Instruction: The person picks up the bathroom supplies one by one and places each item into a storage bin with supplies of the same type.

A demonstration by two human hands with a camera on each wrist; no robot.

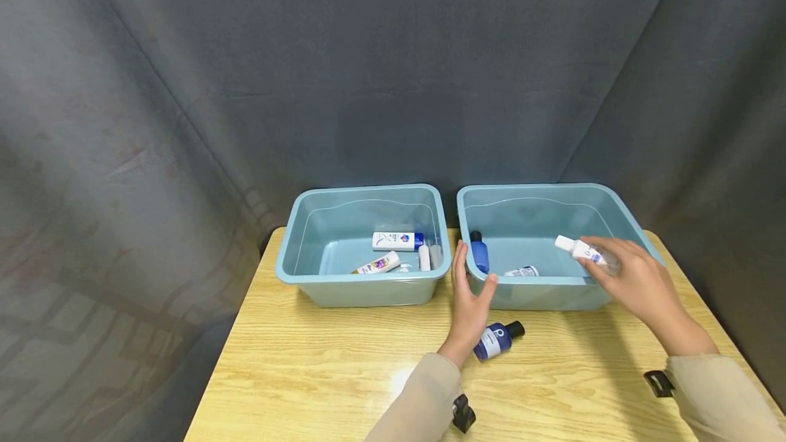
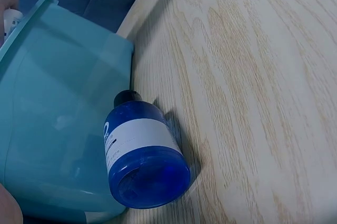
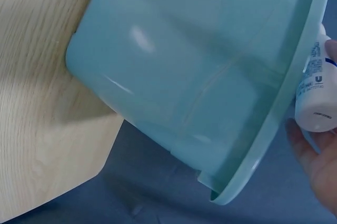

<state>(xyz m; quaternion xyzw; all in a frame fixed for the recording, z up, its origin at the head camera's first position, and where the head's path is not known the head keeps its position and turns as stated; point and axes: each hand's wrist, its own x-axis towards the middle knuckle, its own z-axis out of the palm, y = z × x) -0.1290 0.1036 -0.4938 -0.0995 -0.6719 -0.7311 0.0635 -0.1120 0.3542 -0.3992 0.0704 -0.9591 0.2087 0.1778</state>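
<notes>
My right hand (image 1: 641, 285) grips a small white-capped bottle (image 1: 582, 249) over the right end of the right blue-green bin (image 1: 540, 297). In the right wrist view, the white base of that bottle (image 3: 317, 111) shows beside the bin's rim. At the bin's front left corner, my left hand (image 1: 469, 309) touches it, fingers extended along the side and thumb by the front rim. A dark blue bottle (image 1: 493, 341) with a black cap and white label lies on the table just right of the left wrist. Inside this bin are a blue bottle (image 1: 479, 256) and a white item (image 1: 522, 271), partly hidden by the front wall.
A matching bin (image 1: 368, 292) stands to the left, with a narrow gap between the two. It holds a white-and-blue bottle (image 1: 396, 241), a white tube (image 1: 379, 264) and other white containers. Both bins stand on a wooden table (image 1: 319, 360), before a grey curtain (image 1: 393, 87).
</notes>
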